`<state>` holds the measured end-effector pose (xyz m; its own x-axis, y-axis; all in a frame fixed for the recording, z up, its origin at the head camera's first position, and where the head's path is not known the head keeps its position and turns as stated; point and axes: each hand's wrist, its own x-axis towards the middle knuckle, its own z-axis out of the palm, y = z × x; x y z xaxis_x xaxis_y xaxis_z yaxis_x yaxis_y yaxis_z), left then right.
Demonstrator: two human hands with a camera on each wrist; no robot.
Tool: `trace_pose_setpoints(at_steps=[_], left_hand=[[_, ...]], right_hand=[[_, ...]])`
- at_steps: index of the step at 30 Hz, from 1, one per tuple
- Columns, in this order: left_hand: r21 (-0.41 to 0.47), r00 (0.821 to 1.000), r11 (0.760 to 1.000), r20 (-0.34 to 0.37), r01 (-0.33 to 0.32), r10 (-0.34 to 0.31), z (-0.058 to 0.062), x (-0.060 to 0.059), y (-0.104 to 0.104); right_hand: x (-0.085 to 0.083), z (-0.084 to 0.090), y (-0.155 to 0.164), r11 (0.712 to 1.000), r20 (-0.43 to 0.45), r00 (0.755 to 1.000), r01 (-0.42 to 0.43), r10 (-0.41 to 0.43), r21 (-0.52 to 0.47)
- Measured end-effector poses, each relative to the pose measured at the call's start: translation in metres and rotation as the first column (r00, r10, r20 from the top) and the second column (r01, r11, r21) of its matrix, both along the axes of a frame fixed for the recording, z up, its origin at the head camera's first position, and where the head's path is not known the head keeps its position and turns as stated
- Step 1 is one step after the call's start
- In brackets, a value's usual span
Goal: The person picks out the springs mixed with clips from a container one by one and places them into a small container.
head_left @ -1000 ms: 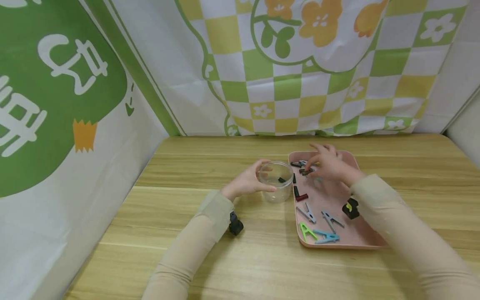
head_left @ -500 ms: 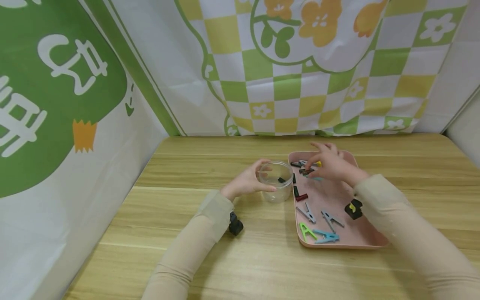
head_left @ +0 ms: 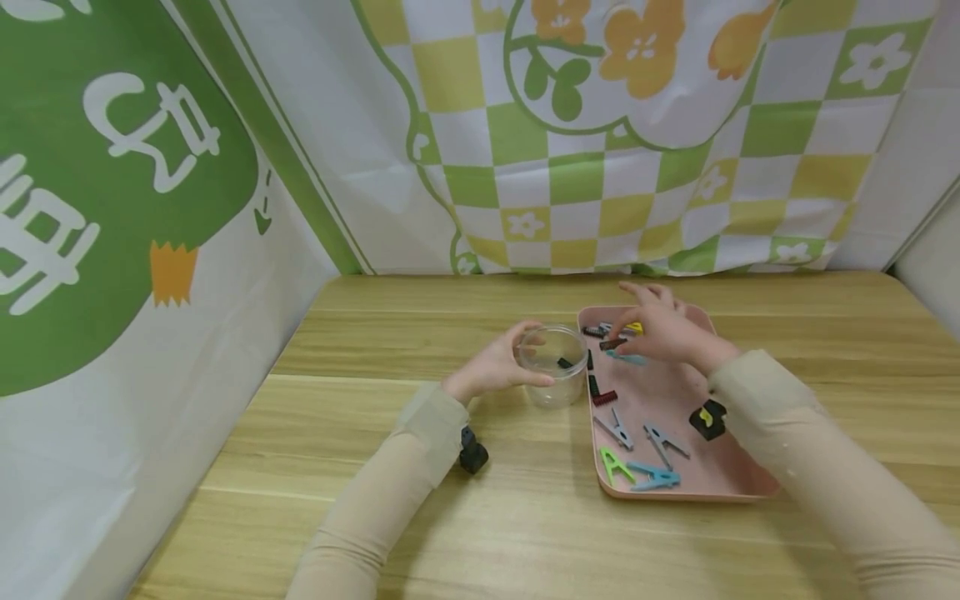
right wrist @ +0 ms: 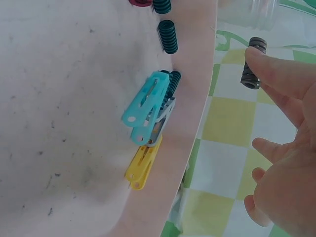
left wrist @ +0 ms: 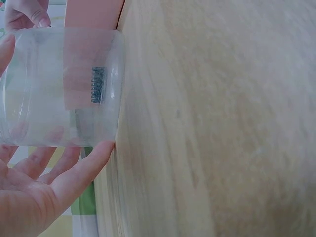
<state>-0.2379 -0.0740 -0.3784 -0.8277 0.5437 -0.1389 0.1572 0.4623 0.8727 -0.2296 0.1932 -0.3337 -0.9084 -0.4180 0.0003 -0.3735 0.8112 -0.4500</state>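
Observation:
My left hand (head_left: pixel 531 357) grips a clear plastic jar (head_left: pixel 553 367) that stands on the wooden table just left of a pink tray (head_left: pixel 675 493). One dark spring (left wrist: pixel 97 85) lies inside the jar (left wrist: pixel 61 86), and my left fingers (left wrist: pixel 74 177) curl round its side. Over the far left corner of the tray my right hand (head_left: pixel 621 340) pinches a small dark spring (right wrist: pixel 253 69) between thumb and finger. Below that hand a blue clothespin (right wrist: pixel 145 106) and a yellow one (right wrist: pixel 140 165) lie by the tray's rim.
More springs (head_left: pixel 597 387), grey clothespins (head_left: pixel 617 429), a green one (head_left: pixel 615 462), a blue one (head_left: pixel 654 477) and a black-and-yellow clip (head_left: pixel 707 419) lie in the tray. Patterned cloth walls close off the table at the back and left.
My right hand has drawn slightly right and up with the dark spring, uncovering the blue clothespin under it. The left hand and jar have stayed put.

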Motion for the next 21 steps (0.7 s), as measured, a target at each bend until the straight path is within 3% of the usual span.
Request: trace_pose_setpoints(at_steps=[21], left_hand=[[0.001, 1.000, 1.000, -0.010, 0.010, -0.010, 0.000, 0.001, -0.001]], right_hand=[[0.001, 0.014, -0.002, 0.999, -0.051, 0.999, -0.004, 0.006, 0.043]])
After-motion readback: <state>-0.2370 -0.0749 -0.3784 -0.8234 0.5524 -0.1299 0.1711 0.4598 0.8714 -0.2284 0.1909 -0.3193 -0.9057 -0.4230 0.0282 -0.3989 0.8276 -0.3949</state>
